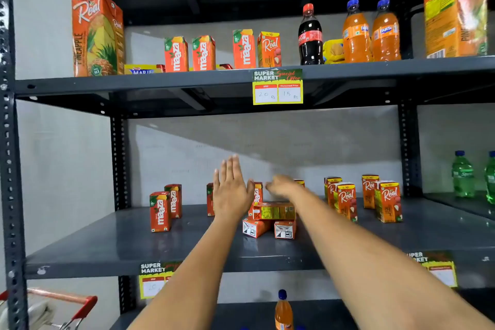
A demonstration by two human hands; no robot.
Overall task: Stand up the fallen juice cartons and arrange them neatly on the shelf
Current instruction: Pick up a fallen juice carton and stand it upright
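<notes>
- Reaching into the middle shelf in the head view, both bare arms are stretching forward over its dark grey surface.
- The left hand is hovering flat and open, fingers together and pointing up, holding nothing, just left of the fallen cartons.
- The right hand is showing blurred above the pile; whether it is open or closed cannot be told.
- Three fallen juice cartons are lying in a small heap at the middle of the shelf: two on the surface with their ends facing the camera, and one lying across the top of them.
- Two upright Maaza cartons are standing to the left, well apart from the heap.
- More upright cartons are partly hiding behind the hands.
- A group of upright Real cartons is standing to the right of the heap.
- A yellow price tag is hanging from the edge of the upper shelf.
</notes>
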